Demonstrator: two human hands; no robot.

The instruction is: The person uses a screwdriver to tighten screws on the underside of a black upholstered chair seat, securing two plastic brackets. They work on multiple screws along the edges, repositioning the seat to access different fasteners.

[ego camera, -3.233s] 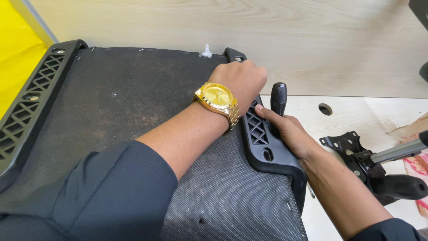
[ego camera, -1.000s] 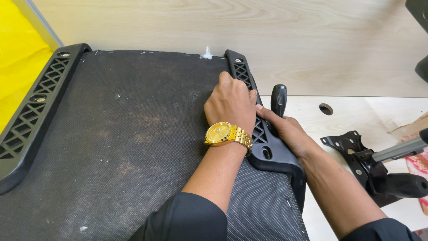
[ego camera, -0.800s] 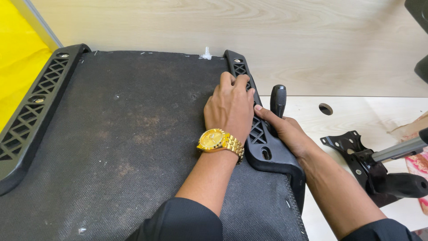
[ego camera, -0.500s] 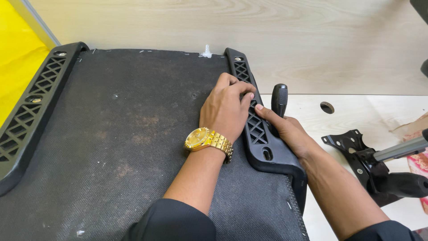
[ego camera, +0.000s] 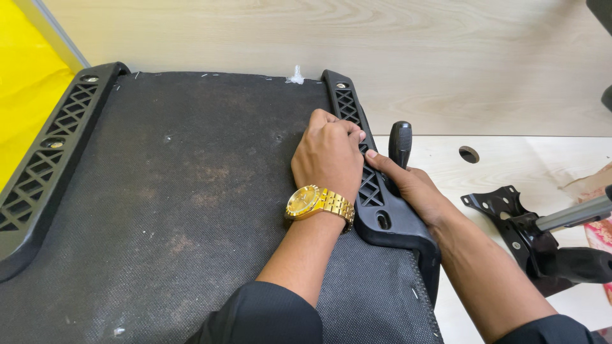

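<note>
The left hand (ego camera: 328, 156) lies knuckles-up on the underside of an upturned chair seat (ego camera: 185, 204), fingers curled narrow, with the fingertips pressed against the inner edge of the black lattice armrest bracket (ego camera: 370, 185). A gold wristwatch (ego camera: 315, 202) sits on that wrist, just behind the hand. The right hand (ego camera: 411, 185) comes in from the other side of the same bracket, its thumb laid on top of the lattice and touching the left hand's fingertips; the rest of its fingers wrap around the bracket's outer edge, mostly hidden. Just beyond the right hand stands a black ribbed tool handle (ego camera: 400, 141), upright; I cannot tell whether the hand grips it. Far to the left of both hands, a matching lattice bracket (ego camera: 48, 162) runs along the opposite edge of the seat. To the right of the right hand, on the pale wooden surface (ego camera: 510, 159), lies a black metal chair mechanism (ego camera: 535, 236) with a lever.
</note>
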